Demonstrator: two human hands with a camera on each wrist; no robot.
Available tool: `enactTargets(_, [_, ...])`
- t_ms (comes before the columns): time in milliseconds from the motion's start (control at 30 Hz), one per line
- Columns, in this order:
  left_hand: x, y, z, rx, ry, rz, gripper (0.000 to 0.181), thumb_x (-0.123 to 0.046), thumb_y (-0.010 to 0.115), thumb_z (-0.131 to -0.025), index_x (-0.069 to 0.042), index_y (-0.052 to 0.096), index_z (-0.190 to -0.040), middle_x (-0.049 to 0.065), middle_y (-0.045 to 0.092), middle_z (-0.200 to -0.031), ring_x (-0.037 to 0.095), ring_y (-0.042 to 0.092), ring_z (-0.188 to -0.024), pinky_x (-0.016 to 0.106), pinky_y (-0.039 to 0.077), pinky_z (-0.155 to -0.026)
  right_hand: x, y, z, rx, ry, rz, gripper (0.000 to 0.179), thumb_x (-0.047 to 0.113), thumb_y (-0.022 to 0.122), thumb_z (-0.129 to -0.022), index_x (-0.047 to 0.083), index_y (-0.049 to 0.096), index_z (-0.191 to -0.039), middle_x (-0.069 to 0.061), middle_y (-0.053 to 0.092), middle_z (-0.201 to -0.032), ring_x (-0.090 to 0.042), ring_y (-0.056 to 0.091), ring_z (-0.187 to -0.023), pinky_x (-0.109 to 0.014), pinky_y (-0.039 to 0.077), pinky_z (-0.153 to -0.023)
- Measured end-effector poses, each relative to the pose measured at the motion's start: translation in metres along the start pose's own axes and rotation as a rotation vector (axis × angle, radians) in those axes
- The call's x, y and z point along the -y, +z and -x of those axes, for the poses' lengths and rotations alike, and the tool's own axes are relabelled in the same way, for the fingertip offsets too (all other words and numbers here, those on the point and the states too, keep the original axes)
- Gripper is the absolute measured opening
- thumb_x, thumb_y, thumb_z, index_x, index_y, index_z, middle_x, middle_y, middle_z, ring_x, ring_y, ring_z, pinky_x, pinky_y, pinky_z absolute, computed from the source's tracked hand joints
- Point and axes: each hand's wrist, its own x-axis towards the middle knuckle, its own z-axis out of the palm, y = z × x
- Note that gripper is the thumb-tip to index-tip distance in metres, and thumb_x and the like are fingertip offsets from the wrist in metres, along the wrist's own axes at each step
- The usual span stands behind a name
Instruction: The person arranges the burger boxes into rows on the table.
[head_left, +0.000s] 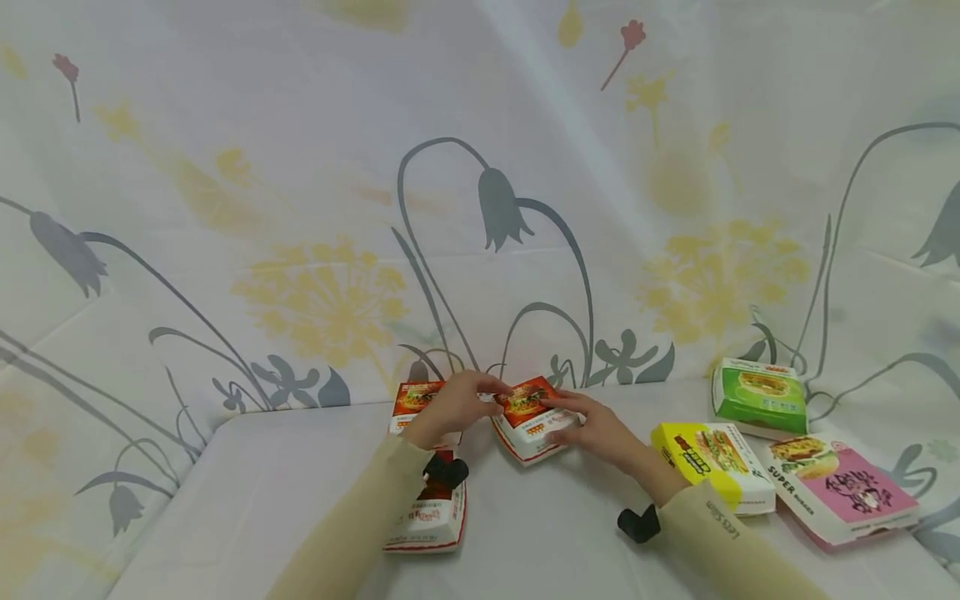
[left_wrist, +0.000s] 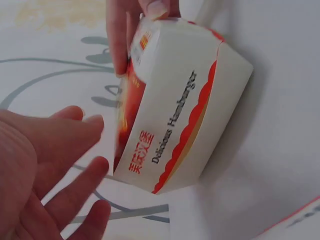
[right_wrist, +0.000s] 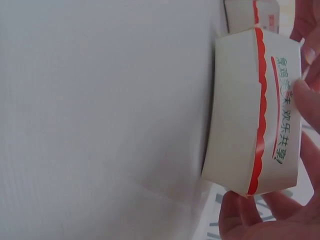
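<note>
A red-and-white hamburger box (head_left: 534, 429) sits on the white table, turned at an angle, with burger pictures on its lid. My right hand (head_left: 600, 429) holds it from the right, thumb at the near top edge and fingers around the far side, also visible in the right wrist view (right_wrist: 280, 220). Just left of the box is my left hand (head_left: 459, 404), its fingers loosely extended; the left wrist view shows the hand (left_wrist: 55, 165) with a gap between its fingertips and the box (left_wrist: 175, 110).
Two similar red-and-white boxes stand left, one farther back (head_left: 408, 404), one nearer (head_left: 427, 529), partly behind the left arm. At right are a green box (head_left: 761, 396), a yellow box (head_left: 712, 462) and a pink box (head_left: 847, 487). A flower-patterned cloth (head_left: 337, 183) hangs behind.
</note>
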Motion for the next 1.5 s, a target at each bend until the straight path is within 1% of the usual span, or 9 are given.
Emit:
enactTargets(267, [-0.008,0.004,0.006,0.069,0.106,-0.021,0.032,-0.017,0.076,-0.089,-0.022,0.073,-0.12,-0.002,0.067,-0.125,0.022,0.056,-0.117,0.044,0.045,-0.099,0.007,0.014,0.0,-0.098,0.041,0.083,0.06,0.036,0.078,-0.086,0.015,0.06,-0.14,-0.019,0.039,-0.153,-0.045,0.034,-0.138,-0.068,0.029,-0.107])
enactTargets(400, [-0.009,0.008,0.005,0.102,0.105,-0.051,0.035,-0.015,0.076,-0.088,-0.024,0.072,-0.122,-0.004,0.065,-0.127,0.019,0.054,-0.116,0.042,0.045,-0.096,0.01,0.021,0.0,-0.138,0.044,0.122,0.057,0.033,0.077,-0.088,0.017,0.06,-0.14,-0.021,0.041,-0.151,-0.046,0.036,-0.137,-0.067,0.03,-0.106])
enactTargets(600, [-0.011,0.014,0.001,0.128,0.089,-0.156,0.045,-0.014,0.077,-0.087,-0.026,0.068,-0.13,-0.003,0.062,-0.132,0.019,0.054,-0.102,0.033,0.047,-0.078,0.014,0.027,0.0,-0.157,0.055,0.137,0.055,0.029,0.078,-0.087,0.016,0.061,-0.139,-0.021,0.044,-0.148,-0.045,0.038,-0.136,-0.067,0.032,-0.105])
enactTargets(800, [-0.012,0.014,0.0,0.138,0.027,-0.183,0.049,-0.012,0.076,-0.087,-0.027,0.066,-0.133,0.001,0.059,-0.137,0.021,0.052,-0.109,0.038,0.047,-0.087,0.018,0.025,0.003,-0.153,0.039,0.104,0.05,0.023,0.075,-0.089,0.014,0.062,-0.137,-0.023,0.045,-0.148,-0.048,0.038,-0.136,-0.068,0.032,-0.104])
enactTargets(933, [-0.011,0.012,-0.002,0.138,0.027,-0.19,0.048,-0.012,0.076,-0.087,-0.027,0.066,-0.132,0.002,0.059,-0.137,0.022,0.052,-0.109,0.04,0.047,-0.088,0.015,0.021,0.003,-0.15,0.028,0.083,0.047,0.019,0.074,-0.09,0.014,0.064,-0.136,-0.02,0.046,-0.148,-0.046,0.038,-0.137,-0.067,0.031,-0.106])
enactTargets(1067, [-0.011,0.011,-0.002,0.144,0.047,-0.186,0.046,-0.013,0.076,-0.088,-0.022,0.066,-0.132,0.0,0.056,-0.141,0.022,0.052,-0.12,0.041,0.047,-0.095,0.013,0.02,0.002,-0.139,0.024,0.077,0.046,0.019,0.074,-0.09,0.014,0.065,-0.135,-0.02,0.047,-0.148,-0.046,0.038,-0.137,-0.067,0.03,-0.106])
enactTargets(1200, [-0.013,0.01,-0.001,0.157,0.058,-0.169,0.048,-0.013,0.076,-0.088,-0.019,0.065,-0.134,-0.003,0.05,-0.148,0.023,0.042,-0.137,0.043,0.042,-0.105,0.013,0.02,0.003,-0.128,0.038,0.065,0.046,0.02,0.074,-0.089,0.014,0.065,-0.134,-0.019,0.046,-0.149,-0.046,0.038,-0.137,-0.068,0.029,-0.106])
enactTargets(1300, [-0.013,0.01,0.0,0.167,0.062,-0.149,0.048,-0.012,0.077,-0.087,-0.019,0.065,-0.134,-0.005,0.049,-0.149,0.022,0.041,-0.138,0.042,0.043,-0.104,0.014,0.02,0.004,-0.125,0.046,0.068,0.046,0.02,0.074,-0.09,0.015,0.065,-0.135,-0.018,0.046,-0.149,-0.045,0.038,-0.138,-0.067,0.03,-0.106])
enactTargets(1500, [-0.014,0.012,-0.002,0.194,0.126,-0.172,0.053,-0.013,0.077,-0.086,-0.021,0.063,-0.137,-0.006,0.048,-0.15,0.022,0.04,-0.139,0.042,0.041,-0.107,0.015,0.021,0.006,-0.142,0.019,0.08,0.048,0.022,0.076,-0.089,0.013,0.065,-0.135,-0.019,0.05,-0.146,-0.043,0.044,-0.134,-0.063,0.033,-0.106])
